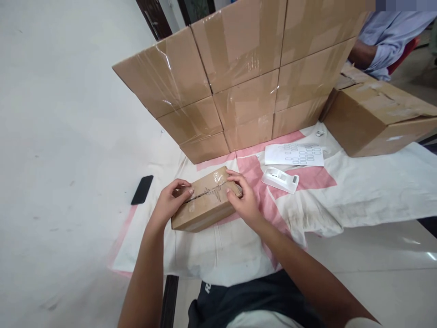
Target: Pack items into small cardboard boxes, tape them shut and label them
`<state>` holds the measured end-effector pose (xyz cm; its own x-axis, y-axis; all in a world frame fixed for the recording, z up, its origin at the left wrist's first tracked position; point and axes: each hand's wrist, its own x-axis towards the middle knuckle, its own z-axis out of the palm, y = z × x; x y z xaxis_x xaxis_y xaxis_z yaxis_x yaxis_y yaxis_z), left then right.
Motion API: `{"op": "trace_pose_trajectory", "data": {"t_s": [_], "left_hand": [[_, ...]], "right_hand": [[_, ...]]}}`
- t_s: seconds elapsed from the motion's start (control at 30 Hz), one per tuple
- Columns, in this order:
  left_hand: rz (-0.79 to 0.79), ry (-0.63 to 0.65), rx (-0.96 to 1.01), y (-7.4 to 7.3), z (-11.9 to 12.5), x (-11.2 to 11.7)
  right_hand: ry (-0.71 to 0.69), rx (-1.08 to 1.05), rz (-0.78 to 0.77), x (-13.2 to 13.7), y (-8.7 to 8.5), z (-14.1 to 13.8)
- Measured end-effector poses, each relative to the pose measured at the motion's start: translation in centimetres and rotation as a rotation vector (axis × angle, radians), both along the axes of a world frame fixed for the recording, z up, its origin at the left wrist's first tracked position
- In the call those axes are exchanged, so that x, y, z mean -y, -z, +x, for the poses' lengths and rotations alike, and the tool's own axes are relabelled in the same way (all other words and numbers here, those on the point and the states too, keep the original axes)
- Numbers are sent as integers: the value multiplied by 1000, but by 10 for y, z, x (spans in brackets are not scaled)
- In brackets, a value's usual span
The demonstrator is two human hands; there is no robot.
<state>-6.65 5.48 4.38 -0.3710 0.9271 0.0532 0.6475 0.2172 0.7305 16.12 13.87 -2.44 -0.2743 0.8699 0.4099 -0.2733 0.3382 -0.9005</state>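
Observation:
A small cardboard box (205, 210) lies on the cloth-covered table in front of me, its top seam running lengthwise with torn marks and clear tape. My left hand (171, 200) grips the box's left end, thumb and bent fingers resting on the top near the seam. At the other end, my right hand (243, 197) holds the box, with its thumb on the near side of the seam and its fingers on the far side. To the right of the box lies a white tape dispenser (280, 180), apart from both hands.
Behind the box stands a tall wall of taped cardboard boxes (246, 102). A printed sheet (294, 155) lies beyond the dispenser. A larger carton (362, 118) sits at right, near another person's arm (363, 54). A black phone (142, 190) lies at the left on the pink-and-white cloth (324, 205).

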Motion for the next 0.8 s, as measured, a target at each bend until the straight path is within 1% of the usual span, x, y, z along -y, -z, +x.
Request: {"op": "trace_pose_trajectory", "data": {"t_s": [0.07,0.13,0.2,0.3,0.4,0.5,0.57,0.63,0.73,0.8], "left_hand": [[-20,34,-55,-3,1,0],[-40,93,-101,-6,3,0],[-83,135,-116,-7,5,1],[-104,112,-120,-6,6,0],[-73,74,-117,-3,6,-3],[-56,72,-90,-1,7,-5],[-37,60,-101,-1,8,-6],[-4,35,-131,0,7,-9],[32,26,-180,0,1,-22],[34,39,-229,-4,-6,-34]], "right_hand": [[5,3,7,0,1,0],[11,-2,13,0,2,-1],[13,-10,15,0,3,-1],[11,-15,6,1,3,-2],[16,-9,-2,0,4,-3],[27,-8,-6,0,3,-3],[40,-5,12,1,2,-2],[77,18,66,3,2,-2],[156,89,143,2,3,-7],[170,132,163,-4,2,-13]]}}
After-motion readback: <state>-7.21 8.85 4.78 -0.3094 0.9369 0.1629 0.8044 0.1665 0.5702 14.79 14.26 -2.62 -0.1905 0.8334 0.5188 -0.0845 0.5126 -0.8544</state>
